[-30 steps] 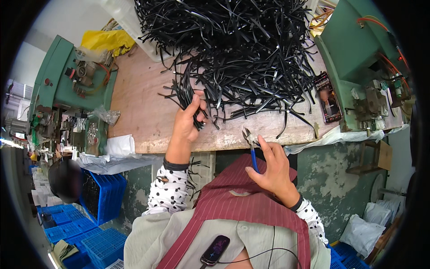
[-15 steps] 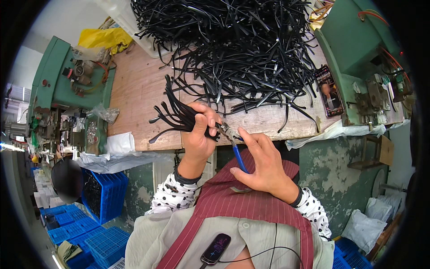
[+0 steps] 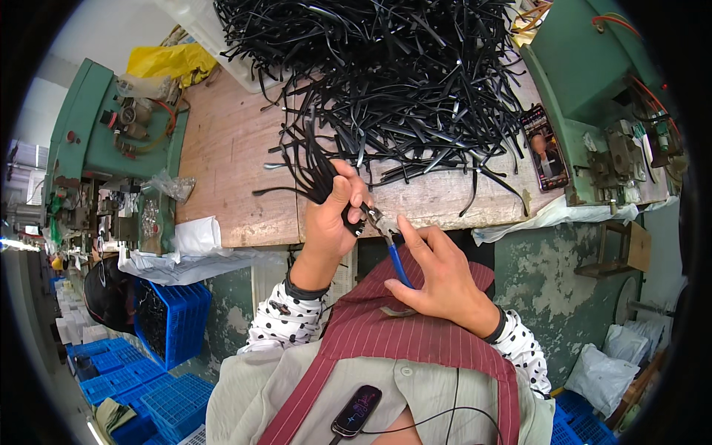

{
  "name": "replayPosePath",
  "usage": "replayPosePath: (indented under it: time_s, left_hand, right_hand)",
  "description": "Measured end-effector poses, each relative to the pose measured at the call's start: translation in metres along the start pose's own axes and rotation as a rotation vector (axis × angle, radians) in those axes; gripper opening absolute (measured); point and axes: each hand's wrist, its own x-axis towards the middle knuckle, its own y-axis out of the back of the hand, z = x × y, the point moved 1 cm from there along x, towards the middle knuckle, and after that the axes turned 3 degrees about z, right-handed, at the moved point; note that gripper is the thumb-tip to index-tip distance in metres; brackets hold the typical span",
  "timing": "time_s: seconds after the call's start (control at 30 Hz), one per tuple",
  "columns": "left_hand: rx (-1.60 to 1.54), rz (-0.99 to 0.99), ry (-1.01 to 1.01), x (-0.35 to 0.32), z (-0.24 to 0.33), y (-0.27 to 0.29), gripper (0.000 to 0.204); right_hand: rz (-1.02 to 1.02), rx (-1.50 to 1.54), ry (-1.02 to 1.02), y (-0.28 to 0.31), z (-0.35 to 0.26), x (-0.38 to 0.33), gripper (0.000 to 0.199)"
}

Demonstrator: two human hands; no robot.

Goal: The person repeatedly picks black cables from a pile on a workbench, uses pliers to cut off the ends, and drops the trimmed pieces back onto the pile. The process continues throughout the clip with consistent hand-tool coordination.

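My left hand (image 3: 331, 219) is closed around a fanned bundle of black eyeglass temples (image 3: 317, 176), just above the table's front edge. Their curved tips point away and to the left, while the short ends stick out by my thumb and fingers. In my right hand (image 3: 443, 280) is a pair of pliers with blue handles (image 3: 398, 265), its thumb and fingers spread along the grips. The metal jaws reach the ends of the temples beside my left fingers; whether they grip one is too small to tell. Beyond both hands lies a large heap of similar black temples (image 3: 400, 96).
Green machines stand on the left (image 3: 111, 141) and right (image 3: 593, 96) of the wooden table (image 3: 230, 148). A phone-like device (image 3: 545, 152) lies beside the heap. Blue crates (image 3: 174, 319) and a person's dark head covering (image 3: 107, 297) are at lower left. White bags (image 3: 597, 378) lie at lower right.
The bundle in my left hand has swung so that its tips point more away from me. The pliers stay at the bundle's short ends, and both hands have shifted only slightly.
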Motion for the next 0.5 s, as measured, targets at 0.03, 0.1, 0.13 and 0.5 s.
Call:
replayPosePath:
  time_s: [0.03, 0.1, 0.13, 0.5]
  left_hand:
    - [-0.055, -0.016, 0.032, 0.001, -0.001, 0.002, 0.022]
    - [-0.165, -0.046, 0.096, 0.002, -0.002, 0.005, 0.026]
    - [-0.205, -0.063, 0.132, 0.001, -0.003, 0.007, 0.026]
    - [-0.268, -0.031, 0.274, -0.002, -0.004, 0.003, 0.024]
  right_hand:
    - [0.0, 0.005, 0.008, 0.0, 0.001, -0.001, 0.095]
    - [-0.093, 0.171, -0.081, 0.004, 0.002, -0.002, 0.094]
    - [-0.141, 0.254, -0.125, 0.008, 0.002, -0.003, 0.094]
    - [-0.003, -0.067, 0.094, 0.014, 0.007, 0.003, 0.093]
